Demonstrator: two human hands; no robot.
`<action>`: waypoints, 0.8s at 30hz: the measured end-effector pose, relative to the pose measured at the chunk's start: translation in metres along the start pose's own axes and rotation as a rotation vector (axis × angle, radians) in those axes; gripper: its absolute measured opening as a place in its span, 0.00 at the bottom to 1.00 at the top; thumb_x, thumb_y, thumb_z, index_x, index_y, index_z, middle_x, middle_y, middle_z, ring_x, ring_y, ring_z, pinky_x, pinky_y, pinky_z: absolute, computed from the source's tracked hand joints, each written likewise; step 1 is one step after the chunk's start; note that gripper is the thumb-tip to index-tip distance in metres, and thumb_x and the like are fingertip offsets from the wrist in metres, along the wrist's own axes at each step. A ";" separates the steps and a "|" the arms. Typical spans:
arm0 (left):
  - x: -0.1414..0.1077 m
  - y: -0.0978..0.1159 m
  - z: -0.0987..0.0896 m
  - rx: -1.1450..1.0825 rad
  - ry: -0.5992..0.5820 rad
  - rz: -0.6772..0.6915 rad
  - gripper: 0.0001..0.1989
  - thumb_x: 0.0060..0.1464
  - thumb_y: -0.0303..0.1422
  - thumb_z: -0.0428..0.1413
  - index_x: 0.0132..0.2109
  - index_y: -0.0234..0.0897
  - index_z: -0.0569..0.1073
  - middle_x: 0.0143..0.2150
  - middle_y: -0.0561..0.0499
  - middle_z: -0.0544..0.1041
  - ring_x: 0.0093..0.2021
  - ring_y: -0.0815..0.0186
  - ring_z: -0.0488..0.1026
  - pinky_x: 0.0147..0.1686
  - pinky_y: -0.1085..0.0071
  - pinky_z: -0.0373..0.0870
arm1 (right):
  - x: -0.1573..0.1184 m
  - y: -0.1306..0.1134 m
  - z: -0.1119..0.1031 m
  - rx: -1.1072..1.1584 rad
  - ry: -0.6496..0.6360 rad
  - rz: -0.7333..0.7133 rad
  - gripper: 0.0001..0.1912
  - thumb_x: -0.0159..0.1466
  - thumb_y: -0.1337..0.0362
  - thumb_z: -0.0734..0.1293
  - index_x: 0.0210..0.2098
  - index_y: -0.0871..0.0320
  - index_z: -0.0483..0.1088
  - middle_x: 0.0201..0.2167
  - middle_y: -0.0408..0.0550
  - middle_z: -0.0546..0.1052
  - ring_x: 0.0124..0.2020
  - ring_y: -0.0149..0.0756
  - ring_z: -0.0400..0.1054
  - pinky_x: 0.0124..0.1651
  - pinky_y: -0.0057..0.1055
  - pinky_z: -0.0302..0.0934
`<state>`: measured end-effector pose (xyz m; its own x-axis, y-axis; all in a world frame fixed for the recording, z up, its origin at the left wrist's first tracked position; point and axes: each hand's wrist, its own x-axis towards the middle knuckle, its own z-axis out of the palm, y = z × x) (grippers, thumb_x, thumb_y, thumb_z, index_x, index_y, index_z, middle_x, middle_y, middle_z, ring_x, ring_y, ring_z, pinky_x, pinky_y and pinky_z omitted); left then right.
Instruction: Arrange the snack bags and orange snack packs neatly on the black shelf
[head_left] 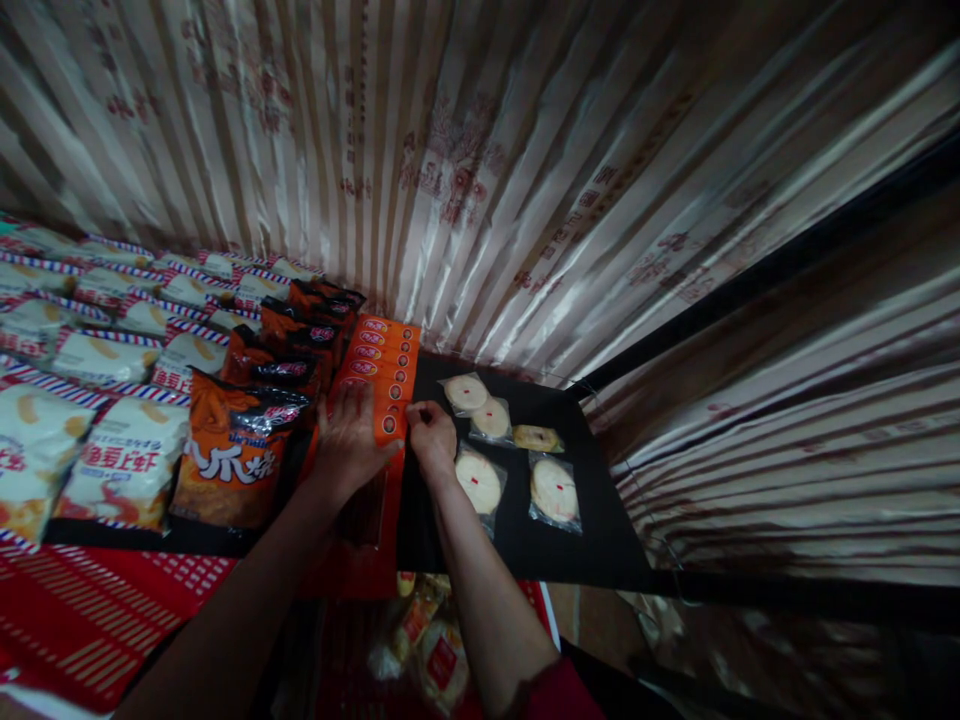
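Note:
Flat orange-red snack packets (381,375) lie overlapped in a row on a black shelf board (600,530). My left hand (349,440) rests on them, its fingers stretched out over the left part of the row. At the right edge of the same packets, my right hand (433,437) has its fingers curled in a pinch on the edge of an orange packet. Just right of it are several round pale biscuits in clear wrappers (478,482). A small yellowish wrapped piece (537,438) lies among them.
Orange and black snack bags (232,450) stand left of my left hand, beside rows of white snack bags (124,460). Red baskets (112,620) sit below the shelf, one holding wrapped food (442,660). Printed pleated sheeting (465,180) hangs behind, with a dark bar (750,270) at right.

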<state>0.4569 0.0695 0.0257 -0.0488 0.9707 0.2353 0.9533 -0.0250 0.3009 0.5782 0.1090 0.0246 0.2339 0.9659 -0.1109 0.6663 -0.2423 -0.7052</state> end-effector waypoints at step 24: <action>-0.001 0.004 -0.005 0.052 -0.052 0.019 0.38 0.48 0.43 0.56 0.62 0.26 0.58 0.61 0.29 0.60 0.63 0.45 0.55 0.60 0.46 0.46 | -0.001 -0.009 -0.003 -0.151 -0.035 0.032 0.13 0.62 0.55 0.59 0.36 0.53 0.72 0.35 0.45 0.78 0.38 0.37 0.71 0.38 0.29 0.61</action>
<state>0.4589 0.0673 0.0307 -0.0165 0.9813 0.1920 0.9681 -0.0323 0.2483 0.5742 0.1102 0.0334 0.2340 0.9594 -0.1576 0.7584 -0.2815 -0.5878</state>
